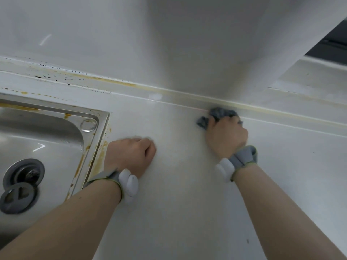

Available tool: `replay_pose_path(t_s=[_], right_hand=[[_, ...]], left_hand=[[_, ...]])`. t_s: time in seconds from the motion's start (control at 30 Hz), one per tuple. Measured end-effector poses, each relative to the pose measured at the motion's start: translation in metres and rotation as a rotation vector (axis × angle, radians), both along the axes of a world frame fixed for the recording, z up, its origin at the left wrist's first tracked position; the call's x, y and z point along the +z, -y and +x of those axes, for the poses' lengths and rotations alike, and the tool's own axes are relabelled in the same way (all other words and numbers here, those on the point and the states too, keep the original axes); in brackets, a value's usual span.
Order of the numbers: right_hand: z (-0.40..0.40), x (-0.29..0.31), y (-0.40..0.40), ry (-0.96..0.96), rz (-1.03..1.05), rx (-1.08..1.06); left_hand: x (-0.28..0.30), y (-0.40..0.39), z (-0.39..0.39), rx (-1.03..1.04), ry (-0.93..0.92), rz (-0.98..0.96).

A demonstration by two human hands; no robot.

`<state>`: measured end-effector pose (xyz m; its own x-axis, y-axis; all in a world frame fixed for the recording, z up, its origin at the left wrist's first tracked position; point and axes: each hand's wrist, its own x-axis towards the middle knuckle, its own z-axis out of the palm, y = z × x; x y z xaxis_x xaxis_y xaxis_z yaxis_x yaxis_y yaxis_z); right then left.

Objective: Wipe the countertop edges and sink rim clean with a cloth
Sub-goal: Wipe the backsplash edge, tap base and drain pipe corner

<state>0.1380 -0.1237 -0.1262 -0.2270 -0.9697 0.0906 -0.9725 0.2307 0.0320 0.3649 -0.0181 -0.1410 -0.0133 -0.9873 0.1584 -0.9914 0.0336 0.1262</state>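
Observation:
A crumpled grey cloth (217, 114) lies pressed against the back edge of the white countertop (180, 184), right at the yellowed seam with the wall. My right hand (226, 136) is closed over the cloth. My left hand (131, 153) rests as a fist on the counter, just right of the steel sink rim (102, 128), holding nothing. The rim carries orange-brown stains along its right side and top edge. Both wrists wear grey straps with white devices.
The sink basin (47, 147) at the left holds a drain (24, 172) and a loose grey strainer plug (17, 197). Dark specks and yellow stains run along the back ledge (75, 77). A white wall corner (262, 53) juts out at upper right.

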Motion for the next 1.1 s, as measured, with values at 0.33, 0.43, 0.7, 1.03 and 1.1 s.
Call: replay_pose_path(t_s=[0.33, 0.43, 0.7, 1.03, 1.1], right_hand=[[0.11, 0.019, 0.003, -0.073, 0.213, 0.699], [0.086, 0.015, 0.0, -0.149, 0.192, 0.59], [-0.027, 0.011, 0.002, -0.167, 0.243, 0.334], [-0.049, 0.027, -0.021, -0.214, 0.471, 0.224], [-0.051, 0.028, -0.019, -0.262, 0.501, 0.282]], left_hand=[[0.004, 0.0, -0.005, 0.06, 0.049, 0.038], [0.004, 0.0, -0.006, 0.078, 0.052, 0.055], [0.0, 0.0, -0.004, 0.056, 0.06, -0.005], [0.012, 0.006, -0.035, -0.218, 0.024, 0.055], [0.005, 0.003, -0.046, -0.146, -0.007, 0.06]])
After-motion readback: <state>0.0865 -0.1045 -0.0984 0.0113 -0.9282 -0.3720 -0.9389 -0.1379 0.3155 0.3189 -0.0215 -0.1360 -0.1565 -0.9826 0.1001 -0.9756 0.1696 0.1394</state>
